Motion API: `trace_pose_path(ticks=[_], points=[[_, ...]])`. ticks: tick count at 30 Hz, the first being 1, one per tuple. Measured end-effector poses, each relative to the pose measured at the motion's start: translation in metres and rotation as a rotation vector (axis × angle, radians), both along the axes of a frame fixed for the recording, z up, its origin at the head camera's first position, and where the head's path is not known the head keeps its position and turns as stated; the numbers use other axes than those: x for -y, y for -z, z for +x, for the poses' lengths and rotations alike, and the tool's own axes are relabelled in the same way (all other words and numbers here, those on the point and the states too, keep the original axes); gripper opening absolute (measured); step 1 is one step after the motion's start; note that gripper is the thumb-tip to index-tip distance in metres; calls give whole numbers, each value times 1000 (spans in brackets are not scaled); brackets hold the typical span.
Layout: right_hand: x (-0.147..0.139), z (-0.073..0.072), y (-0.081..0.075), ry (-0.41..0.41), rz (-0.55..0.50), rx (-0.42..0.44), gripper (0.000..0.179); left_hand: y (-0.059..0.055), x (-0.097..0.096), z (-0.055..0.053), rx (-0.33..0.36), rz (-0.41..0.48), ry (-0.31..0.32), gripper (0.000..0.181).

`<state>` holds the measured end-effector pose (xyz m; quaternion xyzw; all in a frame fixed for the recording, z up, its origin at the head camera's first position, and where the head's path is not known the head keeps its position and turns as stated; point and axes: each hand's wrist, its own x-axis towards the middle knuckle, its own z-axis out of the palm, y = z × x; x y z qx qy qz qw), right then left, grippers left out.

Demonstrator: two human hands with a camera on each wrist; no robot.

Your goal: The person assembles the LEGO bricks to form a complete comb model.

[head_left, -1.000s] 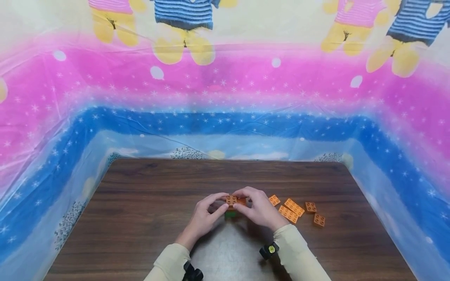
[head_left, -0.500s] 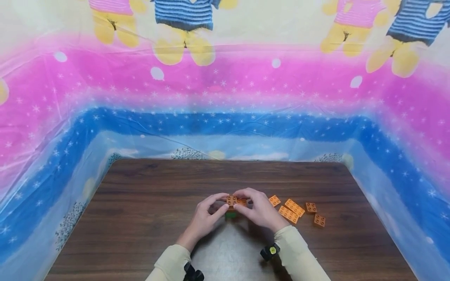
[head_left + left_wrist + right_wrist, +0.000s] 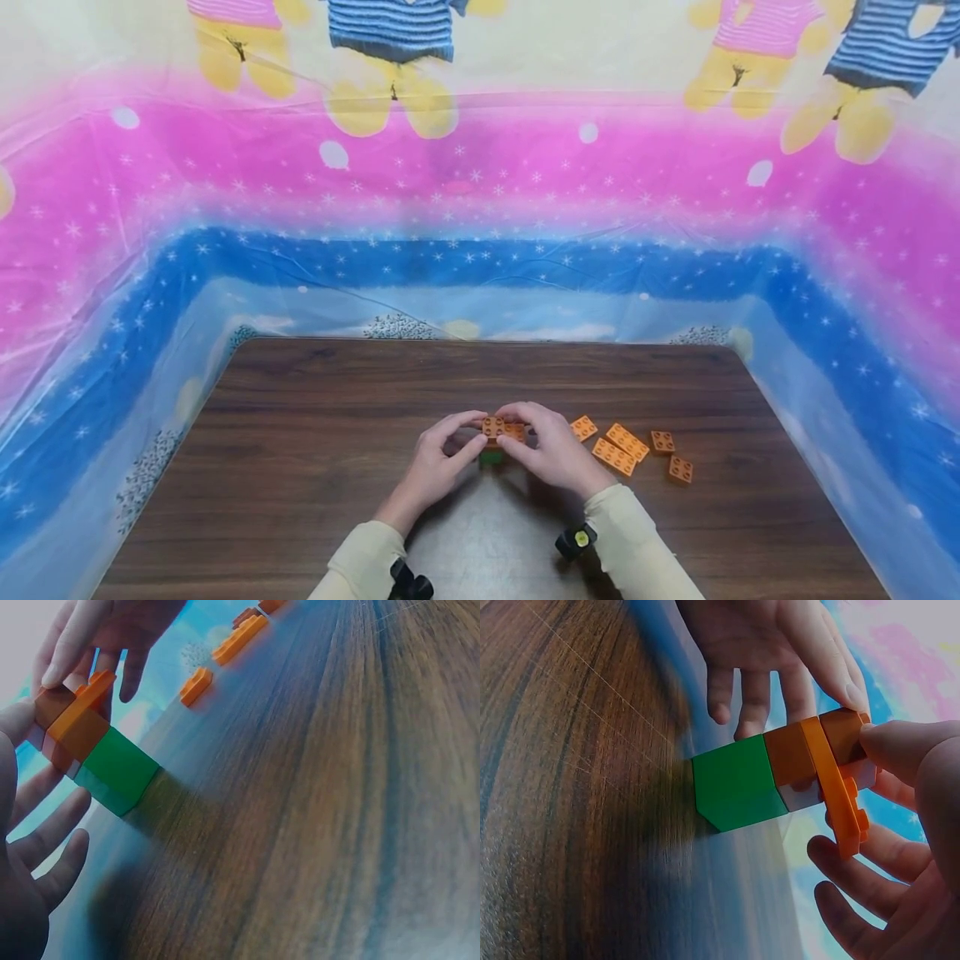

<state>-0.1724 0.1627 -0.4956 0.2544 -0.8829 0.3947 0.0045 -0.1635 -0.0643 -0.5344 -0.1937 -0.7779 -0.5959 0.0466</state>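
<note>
A small tower of toy building bricks stands on the table between both hands. At its base is a green brick point(image 3: 735, 784), with an orange-brown brick point(image 3: 791, 754) above it. A thin orange plate point(image 3: 840, 802) lies over that and juts out on the right side. On top sits a brown four-stud brick point(image 3: 492, 429). My left hand point(image 3: 435, 457) pinches this top brick from the left, thumb at its near side. From the right, my right hand point(image 3: 553, 446) holds the same brick, thumb on its near edge and fingers behind, partly hidden.
Right of the hands lie loose bricks: a short orange plate point(image 3: 583, 428), two longer orange plates point(image 3: 628, 443) side by side, and two small brown bricks point(image 3: 663, 442). The wooden table point(image 3: 337, 392) ends at a printed cloth backdrop point(image 3: 480, 258).
</note>
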Motion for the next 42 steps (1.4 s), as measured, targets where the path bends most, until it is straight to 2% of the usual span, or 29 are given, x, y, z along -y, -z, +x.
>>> trace_pose_path(ticks=[7, 9, 16, 19, 25, 42], points=[[0, 3, -1, 23, 40, 31, 46, -25, -2, 12, -1, 15, 6, 31], [-1, 4, -1, 29, 43, 35, 51, -26, -2, 12, 2, 16, 8, 31], [-6, 6, -1, 35, 42, 6, 56, -3, -1, 1, -2, -20, -19, 33], [-9, 7, 0, 32, 43, -10, 57, 2, 1, -2, 0, -20, -5, 33], [-16, 10, 1, 57, 46, 15, 59, 1, 4, -2, 12, -9, 29, 33], [-42, 21, 10, 160, 61, 48, 58, -1, 6, -3, 36, -33, 31, 35]])
